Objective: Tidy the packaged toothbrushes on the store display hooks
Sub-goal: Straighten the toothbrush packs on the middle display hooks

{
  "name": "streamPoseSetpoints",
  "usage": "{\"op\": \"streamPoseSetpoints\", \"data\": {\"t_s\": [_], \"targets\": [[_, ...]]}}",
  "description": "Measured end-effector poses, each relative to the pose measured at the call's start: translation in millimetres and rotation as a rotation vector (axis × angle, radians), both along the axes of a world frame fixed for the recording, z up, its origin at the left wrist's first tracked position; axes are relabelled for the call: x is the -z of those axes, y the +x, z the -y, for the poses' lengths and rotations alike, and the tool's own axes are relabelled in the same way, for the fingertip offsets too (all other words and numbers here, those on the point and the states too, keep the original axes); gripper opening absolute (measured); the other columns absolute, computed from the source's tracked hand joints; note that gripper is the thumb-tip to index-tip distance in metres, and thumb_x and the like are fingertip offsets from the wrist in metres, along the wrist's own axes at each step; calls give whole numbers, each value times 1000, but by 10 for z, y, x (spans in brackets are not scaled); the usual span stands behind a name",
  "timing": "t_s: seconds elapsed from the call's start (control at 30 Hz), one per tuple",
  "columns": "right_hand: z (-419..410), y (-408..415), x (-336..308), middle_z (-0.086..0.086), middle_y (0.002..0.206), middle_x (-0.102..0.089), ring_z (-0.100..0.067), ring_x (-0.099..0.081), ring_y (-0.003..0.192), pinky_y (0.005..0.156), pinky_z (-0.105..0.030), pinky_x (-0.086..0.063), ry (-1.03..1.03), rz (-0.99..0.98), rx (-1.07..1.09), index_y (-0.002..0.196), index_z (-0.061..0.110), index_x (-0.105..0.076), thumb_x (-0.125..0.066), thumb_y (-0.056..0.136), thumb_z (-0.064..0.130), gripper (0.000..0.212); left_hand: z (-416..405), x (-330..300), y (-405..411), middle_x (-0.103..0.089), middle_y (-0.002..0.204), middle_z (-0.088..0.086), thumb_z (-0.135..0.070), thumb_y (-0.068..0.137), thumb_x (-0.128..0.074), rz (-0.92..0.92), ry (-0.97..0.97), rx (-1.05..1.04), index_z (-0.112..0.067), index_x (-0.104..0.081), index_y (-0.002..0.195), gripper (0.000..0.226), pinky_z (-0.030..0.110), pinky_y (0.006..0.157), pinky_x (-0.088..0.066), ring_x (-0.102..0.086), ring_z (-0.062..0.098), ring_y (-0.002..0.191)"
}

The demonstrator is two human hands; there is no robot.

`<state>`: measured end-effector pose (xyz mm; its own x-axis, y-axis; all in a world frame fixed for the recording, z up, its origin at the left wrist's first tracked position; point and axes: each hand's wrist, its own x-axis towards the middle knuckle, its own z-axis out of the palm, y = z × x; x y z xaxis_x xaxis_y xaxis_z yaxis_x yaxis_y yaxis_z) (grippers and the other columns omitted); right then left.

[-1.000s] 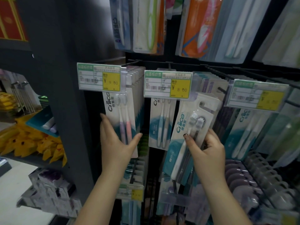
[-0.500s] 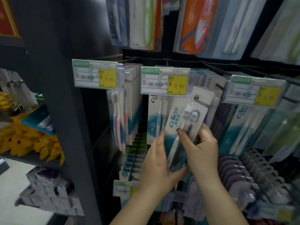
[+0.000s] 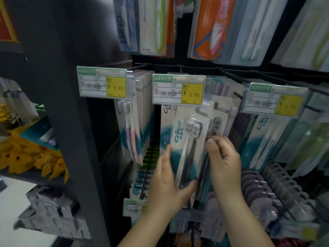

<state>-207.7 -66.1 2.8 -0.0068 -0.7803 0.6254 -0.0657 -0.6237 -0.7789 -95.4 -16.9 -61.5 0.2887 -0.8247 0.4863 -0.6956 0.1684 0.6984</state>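
The right price tag (image 3: pixel 275 99) is too blurred to read; the top packs (image 3: pixel 211 27) are cut off.

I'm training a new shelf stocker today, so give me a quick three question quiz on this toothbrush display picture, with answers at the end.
1. True or false: both hands are on the same tilted toothbrush pack.
2. Which price tag hangs directly above that pack: A) the 9.60 tag, B) the 8.60 tag, C) the blurred tag at right?
3. What colours are the two brushes in the front pack under the 9.60 tag?

Key
1. True: the left hand holds its lower left edge, and the right hand grips its right edge.
2. B.
3. Purple and pink.
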Motion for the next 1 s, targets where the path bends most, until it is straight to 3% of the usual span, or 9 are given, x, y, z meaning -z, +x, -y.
{"op": "streamPoseSetpoints", "data": {"t_s": [0.17,0.33,0.53,0.67,0.87,1.0], "targets": [[32,-28,38,8,94,-62,5,-57,93,80,-6,-39,0,15,-19,86,31,-64,-37,86,40,28,-51,98,71,-12,134,-28,-49,73,-71,7,44,-19,-47,16,134,106,-10,87,-7,-8,-20,119],[23,-33,45,8,95,-59,10,-55,91,79,-3,-37,42,18,-35,86,25,-65,-36,86,16,31,-92,181,144,-9,135,-30,-52,73,-70,-20,81,-89,-36,8,145,108,-3,94,-5,-6,-17,124],[13,-22,52,13,95,-58,12,-54,93,78,-1,-36,52,13,-22,86,27,-65,-35,84,12,33,-128,157,180,-14,147,-20,-50,72,-72,-94,77,-136,-29,2,148,108,10,102,-12,-8,-14,124],[2,-28,63,9,96,-60,10,-54,93,80,-4,-38,52,8,-18,86,27,-65,-36,83,12,33,-132,88,193,-15,138,-25,-46,71,-74,-142,34,-149,-28,-2,149,107,11,103,-14,-12,-13,123],[-12,-46,76,7,99,-59,9,-54,96,81,-2,-37,56,-1,-17,87,25,-65,-36,83,13,32,-55,-60,233,-18,154,-9,-46,70,-75,-123,-20,-193,-26,-5,149,107,16,105,-17,-18,3,138],[-18,-49,78,6,99,-59,9,-54,96,81,-2,-37,57,-3,-10,87,25,-65,-36,83,13,32,-14,-179,227,-20,152,-10,-47,71,-74,-114,-60,-180,-27,-6,149,106,12,100,-18,-16,-9,126]]}}
